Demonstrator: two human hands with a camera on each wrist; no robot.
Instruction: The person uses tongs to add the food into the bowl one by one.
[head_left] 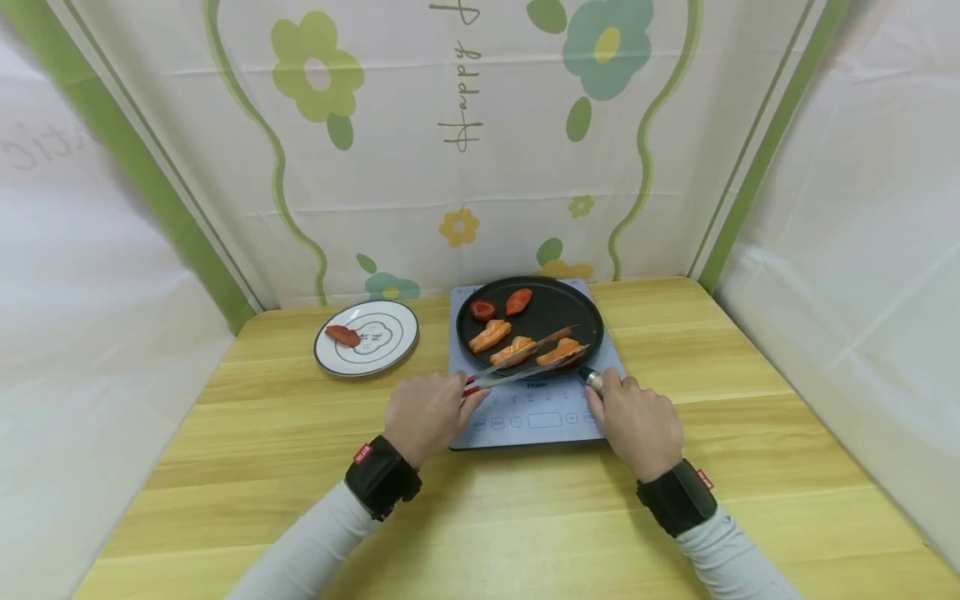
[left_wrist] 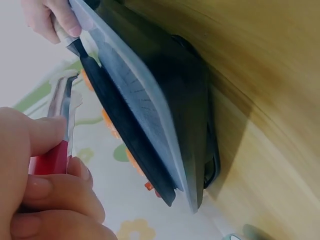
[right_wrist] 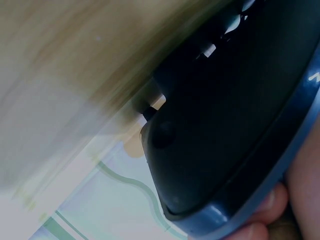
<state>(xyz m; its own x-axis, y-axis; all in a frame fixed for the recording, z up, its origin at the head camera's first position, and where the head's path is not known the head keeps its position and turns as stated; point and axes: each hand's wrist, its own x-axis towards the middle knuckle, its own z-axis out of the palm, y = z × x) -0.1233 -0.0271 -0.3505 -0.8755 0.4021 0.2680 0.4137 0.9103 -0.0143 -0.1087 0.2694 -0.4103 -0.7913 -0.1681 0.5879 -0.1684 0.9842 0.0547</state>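
On the cooktop (head_left: 534,412) sits the black pan (head_left: 558,310), and both hands are at it. Left hand (head_left: 424,417) pinches the red grip of the tongs (head_left: 517,358), tips reaching over the salmon pieces (head_left: 513,350) in the pan; whether the tips clamp a piece, I cannot tell. Right hand (head_left: 636,421) curls round the pan handle (head_left: 594,380) at the near rim. Two red pieces (head_left: 519,301) lie at the pan's far side. Off to the left, a plate (head_left: 390,350) carries one red piece (head_left: 342,335).
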